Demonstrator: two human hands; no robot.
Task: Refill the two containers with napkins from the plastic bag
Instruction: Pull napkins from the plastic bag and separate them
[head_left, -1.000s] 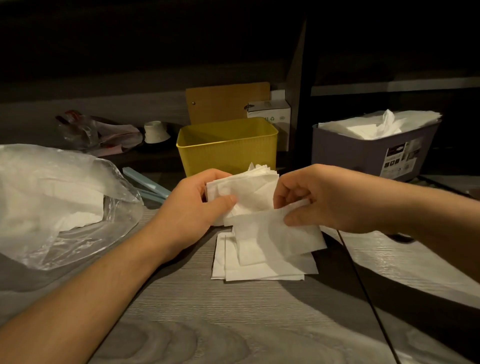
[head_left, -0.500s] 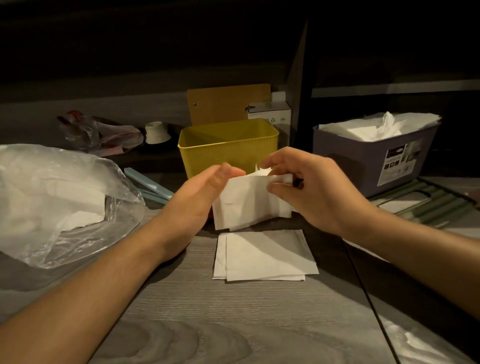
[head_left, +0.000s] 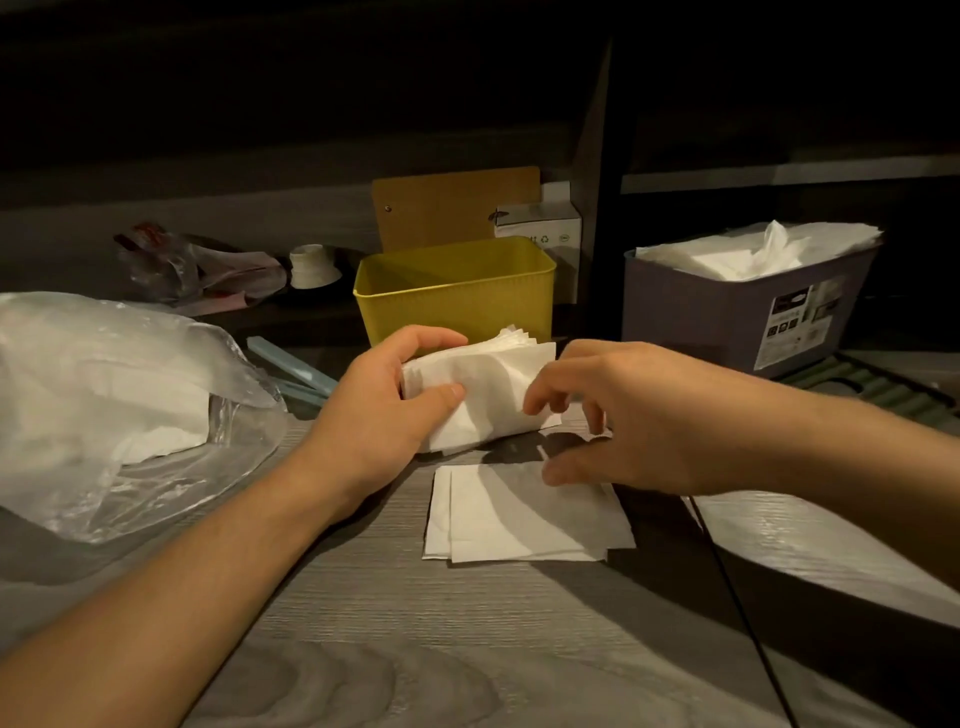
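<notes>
My left hand (head_left: 384, 410) grips a stack of white napkins (head_left: 488, 384) just above the table, in front of the yellow container (head_left: 457, 296), which looks empty from here. My right hand (head_left: 618, 415) hovers at the stack's right end with its fingers loosely curled and holds nothing. A few flat napkins (head_left: 519, 519) lie on the table below both hands. The purple container (head_left: 727, 312) at the right is full of napkins. The clear plastic bag (head_left: 104, 405) with napkins inside lies at the left.
Behind the yellow container stand a brown board (head_left: 452, 208) and a small white box (head_left: 550, 228). A crumpled wrapper (head_left: 197, 270) and a small white cup (head_left: 311, 265) sit at the back left. Pale blue sticks (head_left: 296, 369) lie beside the bag. A green ribbed mat (head_left: 872, 384) lies under the purple container.
My right hand has let go of the napkin stack and drawn slightly right and down. My left hand now holds the stack alone, turned more level.
</notes>
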